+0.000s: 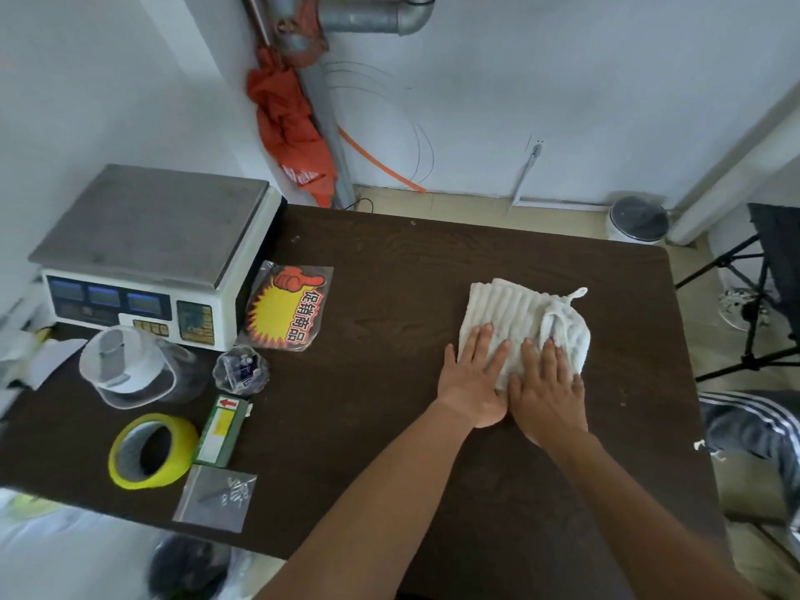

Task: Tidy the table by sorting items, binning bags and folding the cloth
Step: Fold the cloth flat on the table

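A white ribbed cloth (511,309) lies folded into a small square on the dark wooden table (389,275), right of centre, with a hanging loop at its far right corner. My left hand (474,374) and my right hand (547,391) lie flat side by side on the cloth's near half, fingers spread, thumbs touching. Neither hand grips anything. On the left side sit a yellow tape roll (149,452), a green box (220,430), a clear zip bag of small parts (216,498), a small clear bag (241,372) and a packet of promotional stickers (288,307).
A white weighing scale (147,253) stands at the table's far left corner, with a clear plastic jug (125,365) in front of it. A white bin with dark lid (636,220) stands on the floor beyond the table. A black tripod (753,322) stands right.
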Tool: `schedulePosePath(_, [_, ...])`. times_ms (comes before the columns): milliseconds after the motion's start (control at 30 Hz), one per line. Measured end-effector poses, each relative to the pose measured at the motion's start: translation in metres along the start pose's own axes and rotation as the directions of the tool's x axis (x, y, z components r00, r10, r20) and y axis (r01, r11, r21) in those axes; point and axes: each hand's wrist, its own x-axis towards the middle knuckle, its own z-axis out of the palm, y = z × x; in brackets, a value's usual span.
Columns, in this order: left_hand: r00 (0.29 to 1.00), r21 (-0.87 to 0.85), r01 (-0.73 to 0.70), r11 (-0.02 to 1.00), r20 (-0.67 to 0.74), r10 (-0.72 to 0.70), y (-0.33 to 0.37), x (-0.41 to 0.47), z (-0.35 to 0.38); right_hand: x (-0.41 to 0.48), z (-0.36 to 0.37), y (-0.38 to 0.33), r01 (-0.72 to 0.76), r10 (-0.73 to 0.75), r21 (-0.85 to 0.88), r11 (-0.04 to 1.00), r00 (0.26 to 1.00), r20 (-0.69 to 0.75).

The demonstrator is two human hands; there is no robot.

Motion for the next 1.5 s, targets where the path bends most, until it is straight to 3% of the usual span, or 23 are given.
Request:
schedulePosePath(267, [0.99,-0.101,0.138,0.985,-0.016,-0.141,-0.08,-0.022,-0.001,0.034,-0.013,-0.081,0.165,-0.158,-0.042,0.985,0.978,0.137])
schedulePosePath(767, [0.942,-0.194,0.313,0.929,-0.056,-0.33,-0.168,-0.09,0.029,0.015,0.001,-0.195,0.34,-0.326,-0.082,0.937,0.934,0.146])
schedulePosePath(1100, [0.91,-0.24,0.379,0.894,-0.076,-0.407,-0.158,-0.129,0.055,-0.02,0.011,-0.198,0.452,-0.433,-0.108,0.885,0.887,0.164])
schedulePosePath(1500, [0.883,-0.227,0.434,0.872,-0.087,-0.462,-0.104,-0.147,0.072,-0.056,0.021,-0.146,0.516,-0.503,-0.036,0.856,0.847,0.171])
